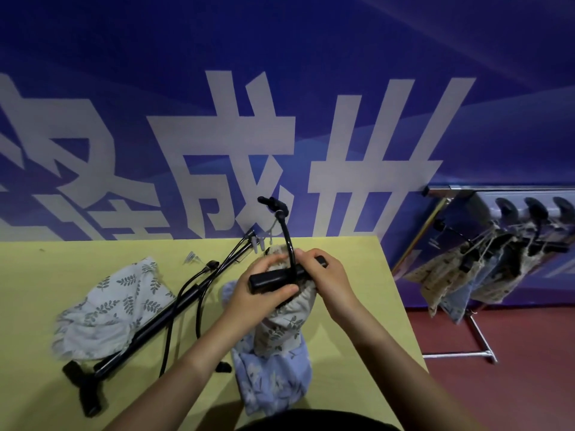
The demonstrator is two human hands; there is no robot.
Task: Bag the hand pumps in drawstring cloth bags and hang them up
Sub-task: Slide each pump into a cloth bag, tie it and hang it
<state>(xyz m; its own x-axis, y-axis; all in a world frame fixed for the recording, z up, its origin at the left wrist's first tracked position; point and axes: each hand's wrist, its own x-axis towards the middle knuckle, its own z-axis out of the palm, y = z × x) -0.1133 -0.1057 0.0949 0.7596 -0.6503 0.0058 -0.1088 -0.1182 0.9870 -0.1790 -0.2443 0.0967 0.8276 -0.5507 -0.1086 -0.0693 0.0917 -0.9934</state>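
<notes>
The hand pump stands nearly upright over the yellow counter, its barrel already sunk in a leaf-print drawstring bag, only the black T-handle and the arching hose left out of the gathered mouth. The left hand curls around the near end of the handle, its grip closed over bar and bunched cloth together; the right hand wraps its fingers over the far end of the bar and the bag's rim. So the pump sits directly under both grips, hanging between them.

It likely handles as a stiff, moderately heavy rod in a soft, limp sleeve (the cloth alone would slide and sag). The handle is the sound place to hold; the springy hose probably needs tucking or clearing before the cord is drawn.

A blue floral bag lies beneath. Another pump rests to the left, beside a second leaf-print bag. Filled bags hang on a rack at right.
</notes>
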